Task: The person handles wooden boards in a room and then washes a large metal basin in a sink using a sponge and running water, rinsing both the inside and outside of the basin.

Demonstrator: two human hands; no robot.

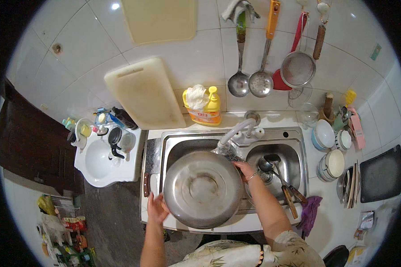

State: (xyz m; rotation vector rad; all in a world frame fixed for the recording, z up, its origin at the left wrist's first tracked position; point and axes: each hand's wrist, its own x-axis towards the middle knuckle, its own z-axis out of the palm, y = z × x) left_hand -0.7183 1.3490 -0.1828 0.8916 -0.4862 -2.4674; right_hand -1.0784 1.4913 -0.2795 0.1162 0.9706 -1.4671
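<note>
A round steel basin (202,190) is tilted over the left part of the sink, its scuffed outer bottom turned up towards me. My right hand (245,171) grips its right rim, with the thumb side showing and some fingers hidden behind the metal. At the lower left rim is my left hand (157,208), its fingers bent against the edge and partly out of sight. Just behind the basin, the white faucet (231,137) reaches over the sink. A cleaver (150,163) with a wooden handle lies on the counter left of the sink.
The right sink bowl (258,151) holds ladles with wooden handles (289,203) sticking out over the front edge. A purple cloth (311,214) hangs beside them. Bowls (330,165) stand at right, a yellow jug (211,107) and cutting board (145,93) behind. A white washbasin (98,160) is left.
</note>
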